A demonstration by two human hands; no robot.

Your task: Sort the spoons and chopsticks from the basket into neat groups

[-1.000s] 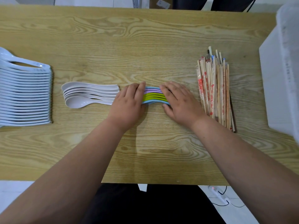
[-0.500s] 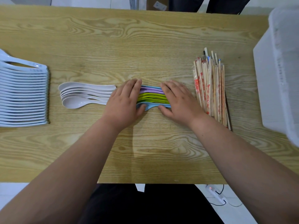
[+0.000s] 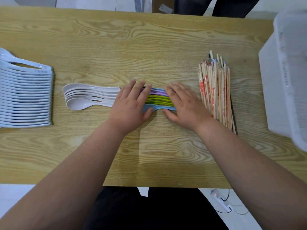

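Head view. Wooden table (image 3: pixel 116 47), pale top with strong wavy grain, matte.

Coloured spoons (image 3: pixel 157 100): smooth plastic, nested on their sides in one tight row at table centre, handles running left to right. Purple at the far side, green in the middle, blue nearest the person.

Left hand (image 3: pixel 131 103): palm down over the left end of that row, fingers straight and slightly spread, pressing flat. The thumb lies against the near blue spoon. Nothing is grasped.

Right hand (image 3: pixel 184 103): palm down over the right end, fingers straight and together, thumb along the near edge of the row. It presses rather than grips.

White spoons (image 3: pixel 89 96): glossy, rounded bowls pointing left, nested just left of the left hand.

Pale blue spoons (image 3: pixel 25 97): long, even stack at the table's left edge, handle ends squared.

Chopsticks (image 3: pixel 216 90): thin bamboo sticks, some in clear wrappers with red print, lying parallel just right of the right hand.

Basket (image 3: pixel 285 80): white plastic, boxy, at the table's right end; its inside is not visible.
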